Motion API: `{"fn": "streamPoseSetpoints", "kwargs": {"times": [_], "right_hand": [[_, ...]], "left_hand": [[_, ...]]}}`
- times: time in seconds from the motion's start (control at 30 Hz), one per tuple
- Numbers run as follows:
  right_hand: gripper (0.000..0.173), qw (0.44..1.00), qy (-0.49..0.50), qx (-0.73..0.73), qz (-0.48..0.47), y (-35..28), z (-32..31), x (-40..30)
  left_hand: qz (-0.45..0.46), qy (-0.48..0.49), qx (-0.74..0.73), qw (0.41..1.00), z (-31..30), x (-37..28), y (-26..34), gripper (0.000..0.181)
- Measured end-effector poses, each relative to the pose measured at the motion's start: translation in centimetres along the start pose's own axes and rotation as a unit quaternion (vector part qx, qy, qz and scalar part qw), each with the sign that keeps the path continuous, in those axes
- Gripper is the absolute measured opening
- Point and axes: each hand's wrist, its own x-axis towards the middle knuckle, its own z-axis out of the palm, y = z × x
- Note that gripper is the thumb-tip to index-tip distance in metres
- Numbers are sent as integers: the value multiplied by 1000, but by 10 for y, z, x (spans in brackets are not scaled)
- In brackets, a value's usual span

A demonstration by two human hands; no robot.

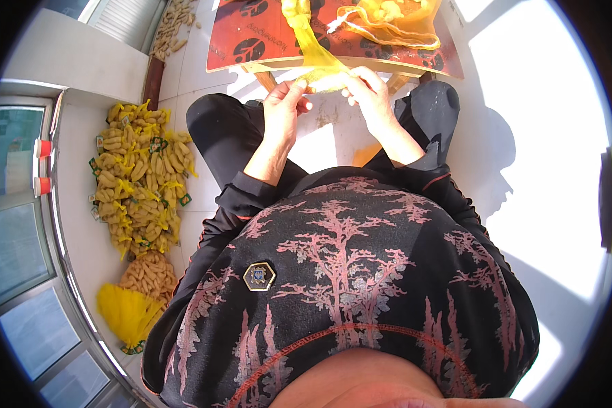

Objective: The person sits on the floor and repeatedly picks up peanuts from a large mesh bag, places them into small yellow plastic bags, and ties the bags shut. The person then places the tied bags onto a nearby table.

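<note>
A yellow mesh bag (316,51) lies stretched from the red board tabletop (280,43) down to my hands, with lumpy contents in its far part. My left hand (285,107) pinches the near end of the mesh between thumb and fingers. On the other side, my right hand (370,99) grips the same end, so the netting is spread between both hands just past the table's near edge. To the right on the board rests an orange mesh sack (398,25) with a white drawn cord edge and pale pieces inside.
Left of me, filled yellow net bags (143,178) of elongated tan tubers, some tagged, are heaped on the floor. Nearby are another netted pile (148,275) and a bundle of yellow netting (127,311). Loose tubers (173,28) lie far left. Red-and-white cups (42,186) stand by the window.
</note>
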Motion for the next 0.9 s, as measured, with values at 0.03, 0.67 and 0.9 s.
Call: {"fn": "streamPoseSetpoints", "kwargs": {"times": [0.03,0.67,0.9], "right_hand": [[17,1000,5,7,7,0,1,-2],[10,995,37,-61,-70,40,0,-6],[19,860,43,-419,-288,-4,8,-26]], "left_hand": [[-1,1,2,1000,-1,-3,0,14],[-191,-24,-351,917,-21,-12,-9,20],[-92,-8,-199,976,-18,-13,-16,11]]}}
